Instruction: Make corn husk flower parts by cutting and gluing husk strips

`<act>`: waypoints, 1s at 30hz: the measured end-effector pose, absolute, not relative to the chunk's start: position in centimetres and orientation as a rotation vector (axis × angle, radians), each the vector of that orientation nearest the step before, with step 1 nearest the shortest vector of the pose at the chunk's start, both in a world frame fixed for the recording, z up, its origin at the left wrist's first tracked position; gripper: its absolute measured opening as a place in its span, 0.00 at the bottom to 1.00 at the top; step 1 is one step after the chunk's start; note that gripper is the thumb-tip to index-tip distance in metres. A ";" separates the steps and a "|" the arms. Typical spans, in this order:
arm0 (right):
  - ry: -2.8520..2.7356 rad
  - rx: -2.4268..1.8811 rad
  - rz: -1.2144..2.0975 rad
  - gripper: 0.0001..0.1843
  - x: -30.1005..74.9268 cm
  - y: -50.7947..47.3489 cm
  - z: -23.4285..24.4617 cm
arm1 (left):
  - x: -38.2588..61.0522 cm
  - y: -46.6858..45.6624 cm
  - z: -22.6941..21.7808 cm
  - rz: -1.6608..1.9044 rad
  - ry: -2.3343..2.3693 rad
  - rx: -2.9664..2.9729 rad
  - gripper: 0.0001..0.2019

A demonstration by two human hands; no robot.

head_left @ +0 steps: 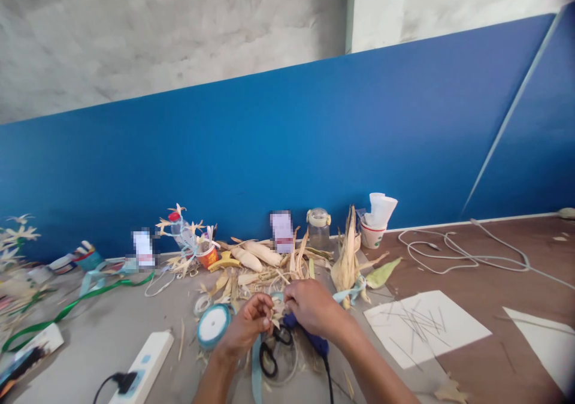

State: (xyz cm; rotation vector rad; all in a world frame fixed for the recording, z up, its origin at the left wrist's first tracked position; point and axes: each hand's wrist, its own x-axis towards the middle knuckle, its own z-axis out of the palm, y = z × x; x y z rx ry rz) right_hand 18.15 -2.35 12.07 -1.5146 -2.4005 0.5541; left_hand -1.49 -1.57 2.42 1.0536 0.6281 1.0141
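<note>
My left hand (254,321) is closed in a pinch at a small pale corn husk piece (277,315), which sits between my two hands. My right hand (309,305) is curled with the fingers pointing down at the same spot; its fingertips are partly hidden, and what they hold cannot be made out. Under my right hand lies a blue glue gun (318,341) with a black cord. Black-handled scissors (269,356) rest just below the husk piece. A roll of blue ribbon (213,326) lies left of my left hand.
Dried corn husks (260,254) spread behind my hands, near a jar (318,230) and a paper cup (372,235). Thin sticks lie on white paper (426,329) at right. A power strip (146,365) stands front left; a white cable (476,260) coils at far right.
</note>
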 end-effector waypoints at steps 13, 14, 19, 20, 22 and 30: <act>-2.624 -1.455 0.365 0.11 18.2 -3.5 13.6 | -1.6 -1.7 2.3 0.920 0.616 1.117 0.17; -2.640 -1.451 0.347 0.11 18.2 -3.6 13.6 | -1.6 -1.7 2.3 0.911 0.621 1.119 0.17; -2.689 -1.395 0.274 0.10 18.1 -3.8 13.3 | -1.5 -1.7 2.2 0.904 0.664 1.125 0.16; -2.691 -1.383 0.260 0.11 18.1 -3.8 13.2 | -1.4 -1.6 2.1 0.908 0.680 1.122 0.16; -2.697 -1.368 0.244 0.10 18.1 -3.8 13.0 | -1.4 -1.6 2.0 0.913 0.714 1.113 0.17; -2.712 -1.319 0.375 0.10 18.1 -4.2 13.6 | -1.5 -1.6 1.5 0.893 0.787 1.133 0.17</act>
